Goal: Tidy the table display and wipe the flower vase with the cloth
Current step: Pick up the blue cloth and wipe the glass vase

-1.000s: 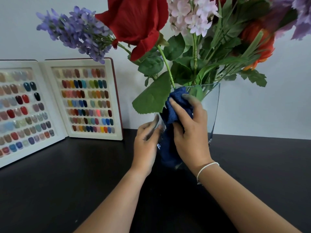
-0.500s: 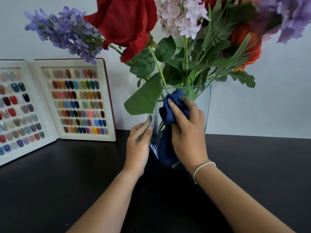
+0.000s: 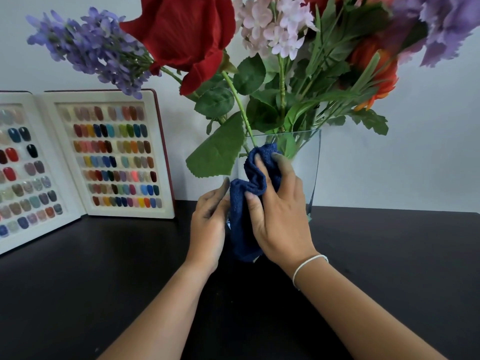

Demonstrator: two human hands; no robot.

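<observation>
A clear glass vase full of artificial flowers stands on the black table in front of me. My right hand presses a dark blue cloth flat against the vase's front face, fingers spread over it. The cloth hangs from near the rim almost to the base. My left hand rests against the vase's left side, steadying it, fingers lightly curled. The lower part of the vase is hidden behind the cloth and hands.
An open nail colour sample book stands upright against the white wall at the left, its second page angled toward me. Large leaves and blooms overhang the vase on both sides. A white bracelet sits on my right wrist.
My right hand and the cloth have slid slightly down the vase's front. My left hand stays on the vase's left side. The view shifted a little.
</observation>
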